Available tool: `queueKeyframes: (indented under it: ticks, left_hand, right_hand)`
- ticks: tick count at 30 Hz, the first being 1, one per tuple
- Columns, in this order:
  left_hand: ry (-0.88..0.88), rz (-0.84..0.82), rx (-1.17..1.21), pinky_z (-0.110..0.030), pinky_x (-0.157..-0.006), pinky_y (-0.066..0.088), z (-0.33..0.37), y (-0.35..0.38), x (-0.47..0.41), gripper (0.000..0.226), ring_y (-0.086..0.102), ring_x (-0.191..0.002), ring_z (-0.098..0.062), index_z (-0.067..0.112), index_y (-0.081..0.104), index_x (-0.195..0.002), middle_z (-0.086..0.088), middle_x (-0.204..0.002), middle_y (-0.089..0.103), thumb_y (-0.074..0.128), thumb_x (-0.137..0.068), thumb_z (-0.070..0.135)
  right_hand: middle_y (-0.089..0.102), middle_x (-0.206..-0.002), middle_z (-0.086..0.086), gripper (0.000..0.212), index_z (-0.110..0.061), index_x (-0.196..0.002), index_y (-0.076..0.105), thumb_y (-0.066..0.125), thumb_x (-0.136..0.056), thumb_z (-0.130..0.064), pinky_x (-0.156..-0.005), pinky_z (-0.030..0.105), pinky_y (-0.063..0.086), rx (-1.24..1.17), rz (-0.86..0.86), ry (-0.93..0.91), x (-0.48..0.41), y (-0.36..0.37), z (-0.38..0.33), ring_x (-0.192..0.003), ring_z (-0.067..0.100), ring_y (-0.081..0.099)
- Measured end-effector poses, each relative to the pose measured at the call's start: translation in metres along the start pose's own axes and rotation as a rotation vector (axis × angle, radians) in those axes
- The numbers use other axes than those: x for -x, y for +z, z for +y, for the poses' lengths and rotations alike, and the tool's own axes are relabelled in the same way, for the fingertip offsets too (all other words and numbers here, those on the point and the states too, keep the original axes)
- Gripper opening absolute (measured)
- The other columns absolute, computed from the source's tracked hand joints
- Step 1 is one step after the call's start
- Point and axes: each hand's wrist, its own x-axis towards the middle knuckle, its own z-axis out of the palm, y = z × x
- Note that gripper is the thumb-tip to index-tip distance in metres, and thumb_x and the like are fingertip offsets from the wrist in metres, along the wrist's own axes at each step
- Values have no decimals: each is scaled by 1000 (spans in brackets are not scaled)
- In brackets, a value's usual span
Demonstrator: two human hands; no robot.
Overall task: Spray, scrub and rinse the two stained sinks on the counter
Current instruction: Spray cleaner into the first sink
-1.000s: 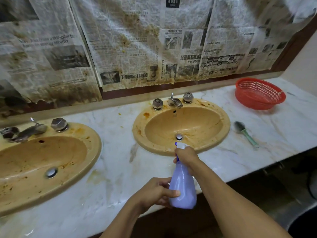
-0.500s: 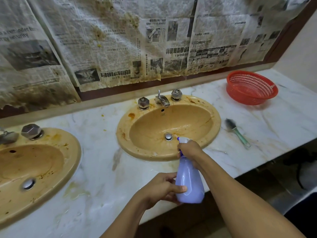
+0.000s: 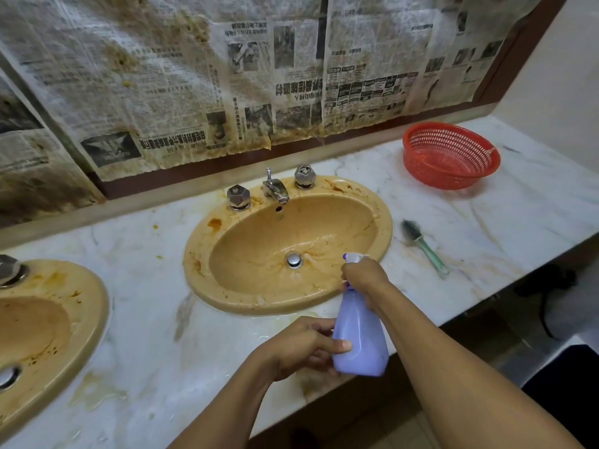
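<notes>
The right grip (image 3: 364,275) curls round the head of the spray bottle (image 3: 359,338), the left grip (image 3: 301,348) pinching its base, at the surface (image 3: 155,286) edge before the right sink (image 3: 201,254); fresh streaks now run to its drain (image 3: 294,260), so spraying looks under way; the left sink (image 3: 97,303) waits.

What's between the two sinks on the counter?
Only bare marble counter, stained and streaked, no objects, between the left sink and the right sink. Head view shows it.
</notes>
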Motion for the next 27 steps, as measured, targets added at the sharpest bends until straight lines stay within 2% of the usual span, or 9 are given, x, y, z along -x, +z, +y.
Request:
queueKeyframes:
  ticks: [3, 6, 8, 10, 13, 16, 20, 24, 27]
  left_hand:
    - [2, -41, 7, -31, -80, 56, 4, 5, -6, 34, 69, -79, -18, 14, 72, -127, -6, -100, 74, 73, -94, 18]
    - [13, -60, -10, -32, -83, 57, 10, 9, -12, 34, 69, -82, -21, 16, 72, -128, -8, -103, 75, 73, -94, 17]
    - [10, -73, -33, -31, -83, 56, 15, 11, -20, 35, 69, -85, -22, 17, 72, -128, -9, -106, 75, 73, -93, 18]
    - [6, -86, -39, -33, -86, 55, 19, 12, -28, 37, 68, -92, -25, 20, 72, -129, -12, -113, 74, 74, -91, 21]
    - [4, -100, -51, -34, -89, 55, 26, 10, -41, 42, 66, -96, -27, 23, 71, -130, -10, -115, 73, 74, -88, 23]
    - [17, -109, -58, -37, -92, 55, 35, 10, -51, 38, 66, -96, -27, 22, 72, -128, -8, -109, 74, 74, -90, 19]
    - [43, -103, -70, -35, -87, 58, 51, 13, -62, 33, 69, -96, -25, 20, 74, -124, -9, -110, 73, 71, -92, 12]
    - [51, -110, -102, -38, -94, 54, 62, 11, -70, 35, 67, -100, -21, 19, 74, -125, -6, -113, 70, 69, -91, 11]
    - [48, -114, -118, -37, -92, 56, 63, 10, -71, 34, 66, -96, -23, 17, 74, -124, -9, -109, 70, 71, -91, 14]
  right_hand:
    - [64, -73, 7, 9, -23, -92, 59, 53, -94, -18, -70, 32, 49, -1, -13, 22, 3, -10, -1, -67, 21, 61]
    - [64, -75, 8, 12, -16, -97, 60, 49, -97, -13, -72, 32, 48, -35, 12, 14, -1, -20, -1, -67, 20, 61]
    - [66, -86, 6, 35, -25, -116, 61, 45, -90, -8, -78, 36, 54, -64, 45, 3, -10, -26, 2, -72, 23, 64]
    - [66, -90, 2, 54, -35, -128, 61, 45, -83, -10, -76, 33, 52, -99, 117, 2, -13, -33, 5, -75, 24, 62]
    - [66, -82, 1, 50, -35, -125, 61, 46, -83, -12, -74, 31, 52, -208, 156, -10, -17, -43, 5, -69, 21, 68]
    - [67, -75, 3, 43, -28, -126, 62, 50, -87, -15, -89, 41, 58, -283, 152, -28, -25, -52, 4, -81, 24, 74]
    - [69, -60, -1, 38, -18, -122, 66, 53, -86, -17, -84, 41, 59, -344, 213, -32, -38, -65, -1, -81, 26, 74]
    - [69, -59, -5, 42, -31, -117, 63, 48, -79, -24, -87, 44, 58, -338, 277, -49, -43, -74, -1, -91, 31, 73]
    - [69, -57, -6, 40, -24, -124, 65, 51, -87, -21, -78, 37, 60, -326, 256, -48, -47, -75, 0, -72, 18, 73]
